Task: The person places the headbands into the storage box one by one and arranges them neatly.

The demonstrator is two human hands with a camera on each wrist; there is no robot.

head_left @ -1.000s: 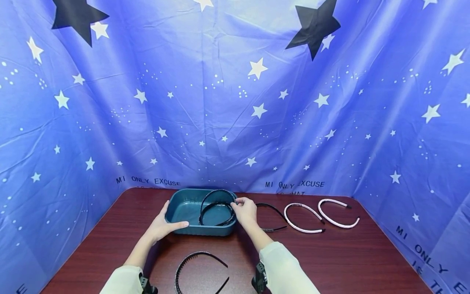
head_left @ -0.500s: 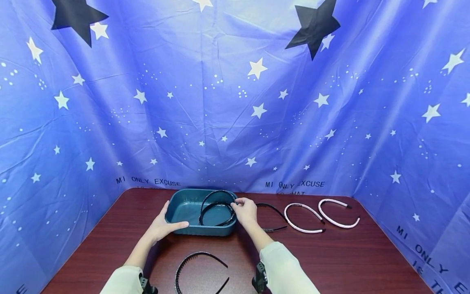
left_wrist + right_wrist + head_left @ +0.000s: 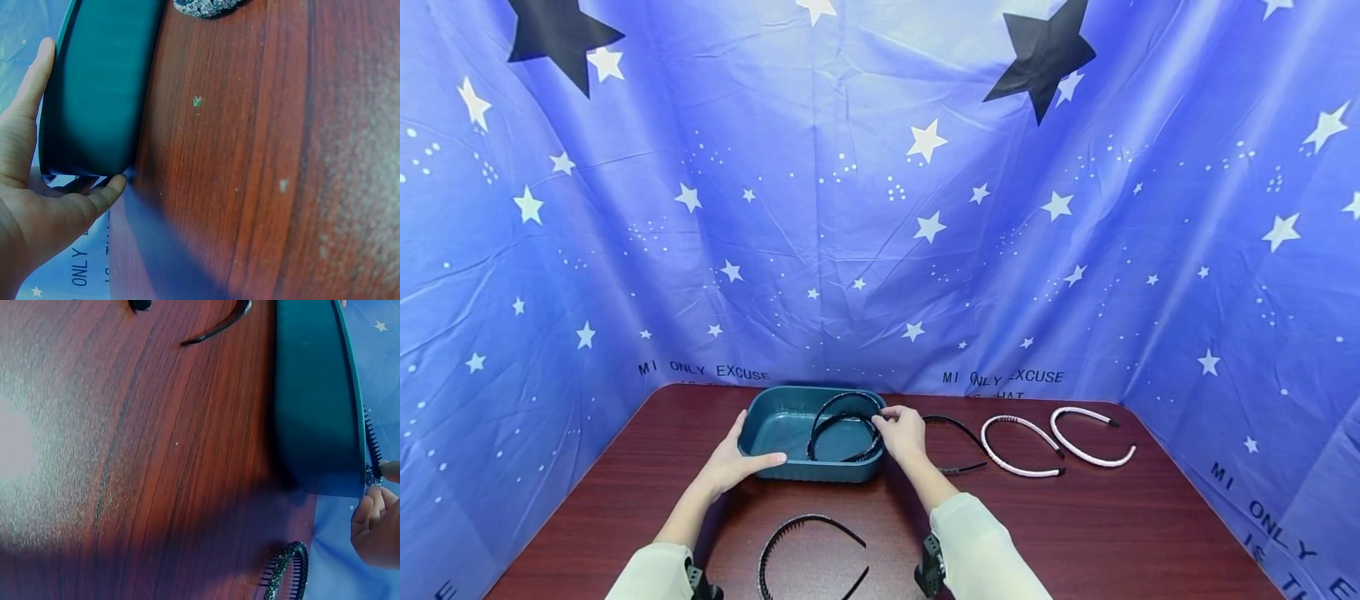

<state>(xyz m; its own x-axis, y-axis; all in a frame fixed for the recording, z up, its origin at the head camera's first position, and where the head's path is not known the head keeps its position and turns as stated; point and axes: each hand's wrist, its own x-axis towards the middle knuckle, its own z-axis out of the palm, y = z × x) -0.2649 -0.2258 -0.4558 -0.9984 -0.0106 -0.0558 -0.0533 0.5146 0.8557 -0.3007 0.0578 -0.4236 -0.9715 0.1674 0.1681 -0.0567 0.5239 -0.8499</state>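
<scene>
A dark green plastic basin [image 3: 820,472] sits at the back of the table. My left hand [image 3: 730,461] grips its left end, thumb along the front rim and fingers round the side. At the right rim, my right hand [image 3: 902,432] pinches a black toothed headband [image 3: 372,440] with glittery trim. This headband stands tilted inside the basin, its arc above another black headband [image 3: 826,427] lying there. Where the two loops cross, I cannot tell them fully apart. The right wrist view shows the fingertips just over the rim.
A black headband [image 3: 765,553] lies in front of the basin. To its right are another black headband [image 3: 964,431], partly behind my right hand, and two white headbands [image 3: 987,446] on the reddish-brown table [image 3: 1120,525]. A blue star-patterned cloth [image 3: 880,250] hangs close behind.
The upper arc of the pinched headband has sunk slightly toward the basin. Both hands keep nearly the same places.
</scene>
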